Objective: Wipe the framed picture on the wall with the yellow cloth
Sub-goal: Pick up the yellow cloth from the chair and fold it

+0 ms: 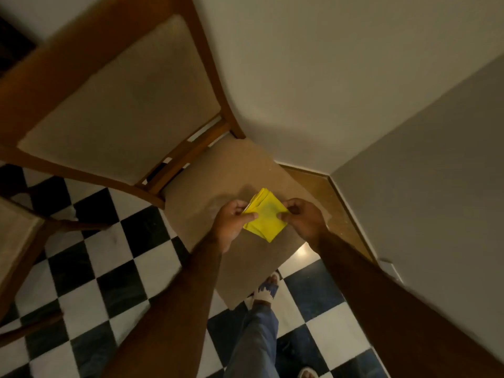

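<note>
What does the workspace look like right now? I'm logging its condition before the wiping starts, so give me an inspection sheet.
Surface: beige chair seat below the hands, bare where it shows.
Job's things: folded yellow cloth held over the seat; framed picture not in view.
Clutter: nothing seen.
Grippers: left hand and right hand each pinch a side of the cloth.
Cables: nothing seen.
Surroundings: wooden chair back, checkered floor, plain wall, sandalled foot.

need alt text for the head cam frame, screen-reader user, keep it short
Two bare hands, left hand and right hand, hold a folded yellow cloth between them above the tan seat of a wooden chair. Below is a black-and-white checkered floor, with plain walls meeting in a corner; no framed picture is in view.
</note>
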A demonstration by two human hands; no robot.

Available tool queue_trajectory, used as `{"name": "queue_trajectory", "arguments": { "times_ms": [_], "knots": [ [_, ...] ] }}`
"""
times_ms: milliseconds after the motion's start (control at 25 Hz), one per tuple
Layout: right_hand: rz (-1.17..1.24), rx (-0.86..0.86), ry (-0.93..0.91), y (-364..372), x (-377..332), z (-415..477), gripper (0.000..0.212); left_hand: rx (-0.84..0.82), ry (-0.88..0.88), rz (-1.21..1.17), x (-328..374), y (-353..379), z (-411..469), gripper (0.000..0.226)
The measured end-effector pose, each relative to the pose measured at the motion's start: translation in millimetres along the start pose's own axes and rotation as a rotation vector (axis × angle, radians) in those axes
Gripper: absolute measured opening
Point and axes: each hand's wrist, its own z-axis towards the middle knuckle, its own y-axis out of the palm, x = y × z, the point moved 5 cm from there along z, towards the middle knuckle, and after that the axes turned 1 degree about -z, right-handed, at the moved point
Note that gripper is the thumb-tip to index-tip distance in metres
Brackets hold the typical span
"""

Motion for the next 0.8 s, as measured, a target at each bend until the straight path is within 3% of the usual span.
{"name": "queue_trajectory", "arguments": {
  "times_ms": [280,480,600,720,800],
  "knots": [
    [0.106,0.094,-0.122,-93,-73,-97,0.034,-0.211,0.168,0.036,121,49,-74,0.026],
    [0.071,0.285,-0.228,-178,-117,-180,0.029,-0.331,0.337,0.075,210,107,-133,0.037],
    [0.046,0.362,-0.287,-221,-130,-232,0.031,-0.386,0.453,0.153,244,144,-173,0.023],
    [0.264,0.412,-0.273,-262,-132,-287,0.050,-0.397,0.535,0.130,278,179,-223,0.023],
    [0.409,0.322,-0.254,-281,-136,-317,0.054,-0.432,0.574,0.072,302,199,-255,0.024]
  ]
}}
